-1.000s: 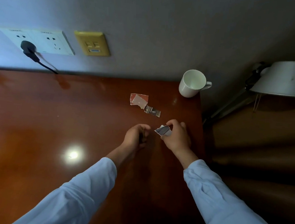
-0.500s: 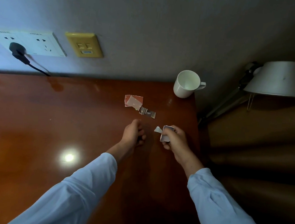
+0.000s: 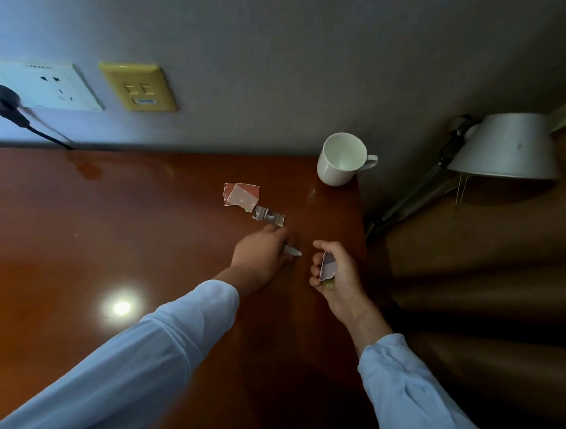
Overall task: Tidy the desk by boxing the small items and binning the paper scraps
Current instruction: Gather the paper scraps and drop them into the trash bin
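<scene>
Paper scraps, collecting: your left hand (image 3: 261, 254) is pinching a white sliver (image 3: 294, 251), and your right hand (image 3: 338, 273) is clutching a torn piece (image 3: 327, 267). You are probably needing fingernails to lift the flat reddish scrap (image 3: 240, 195) and grey scrap (image 3: 269, 214) off the bench (image 3: 104, 234).

Your left hand (image 3: 260, 257) holds a white scrap (image 3: 293, 250). Your right hand (image 3: 339, 274) grips a pale scrap (image 3: 327, 267). 2 torn scraps (image 3: 240, 195) (image 3: 268, 214) lie on the desk (image 3: 104, 234).

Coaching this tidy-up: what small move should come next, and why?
Probably pass the white sliver in the left hand to the right hand, which holds a paper bundle; that frees the left hand for the reddish scrap and grey scrap on the desk.
</scene>
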A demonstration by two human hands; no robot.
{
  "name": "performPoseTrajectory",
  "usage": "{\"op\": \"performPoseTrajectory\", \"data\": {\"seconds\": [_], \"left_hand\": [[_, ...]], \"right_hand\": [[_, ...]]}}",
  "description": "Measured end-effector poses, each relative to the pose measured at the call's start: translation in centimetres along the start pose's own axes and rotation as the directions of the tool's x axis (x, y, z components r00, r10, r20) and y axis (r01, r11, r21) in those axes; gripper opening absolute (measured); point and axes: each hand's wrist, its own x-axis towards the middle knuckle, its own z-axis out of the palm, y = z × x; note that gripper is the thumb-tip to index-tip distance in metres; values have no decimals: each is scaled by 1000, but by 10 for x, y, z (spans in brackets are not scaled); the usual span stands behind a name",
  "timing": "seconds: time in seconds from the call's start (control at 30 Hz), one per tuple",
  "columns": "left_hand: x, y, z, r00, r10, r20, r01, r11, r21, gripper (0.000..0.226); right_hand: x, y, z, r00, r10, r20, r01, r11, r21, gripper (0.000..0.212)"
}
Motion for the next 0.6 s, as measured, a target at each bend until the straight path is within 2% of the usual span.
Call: {"op": "performPoseTrajectory", "data": {"seconds": [0.1,0.2,0.27,0.3,0.37,0.43,0.5,0.53,0.6], "left_hand": [[4,3,-3,999,-27,30,27,999,24,24],[2,2,-3,998,-35,51,36,999,-9,19],[-3,-2,2,998,-45,45,50,994,-100,12],[-6,-3,3,996,-80,35,86,973,-212,10],[-8,-7,4,976,-212,44,205,836,-509,12],[-7,-13,-1,934,-345,94,291,582,-759,18],[-5,-20,-8,900,-412,143,309,371,-876,22],[-3,-24,-14,892,-426,153,303,311,-901,22],[1,-33,-24,886,-443,136,272,261,-926,18]], "right_hand": [[0,1,3,999,31,30,-32,999,30,11],[2,1,9,1000,18,25,-19,998,63,20],[5,-1,14,1000,-16,16,16,999,33,23],[5,-3,16,999,-36,16,36,999,-6,22],[7,-5,22,997,-72,15,73,989,-130,17],[11,-7,30,993,-115,28,118,950,-290,15],[16,-7,39,981,-179,70,192,884,-427,18],[20,-8,45,972,-217,95,236,846,-479,19],[28,-9,57,944,-295,146,325,760,-564,18]]}}
